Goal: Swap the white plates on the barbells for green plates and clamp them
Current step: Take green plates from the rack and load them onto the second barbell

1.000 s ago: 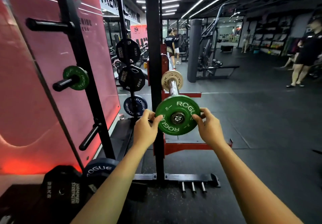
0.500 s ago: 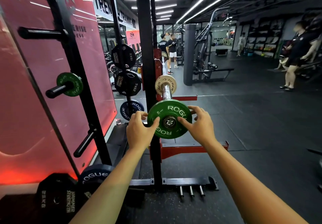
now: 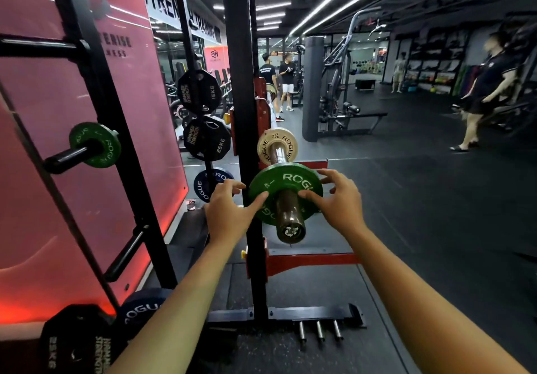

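A green plate (image 3: 286,190) sits threaded on the barbell sleeve (image 3: 289,216), whose end cap points toward the camera just below centre. The left hand (image 3: 228,213) grips the plate's rim at about 9 o'clock, thumb laid across the green face and fingers curled behind the edge. The right hand (image 3: 338,199) holds the rim at about 3 o'clock, thumb pressed on the face beside the sleeve and fingers hooked over the top edge. Farther along the same sleeve, at 12 o'clock from the green plate and apart from it, a white plate (image 3: 277,146) marked ROGUE rests against the collar. The bar lies in a black upright (image 3: 242,129) with red fittings.

At 9 o'clock in the view, a second green plate (image 3: 95,145) hangs on a storage peg (image 3: 65,158) of the rack beside the pink wall panel (image 3: 43,170). Black plates (image 3: 203,118) and a blue plate (image 3: 207,186) hang on a post behind the upright, and more plates lean at 7 o'clock on the floor
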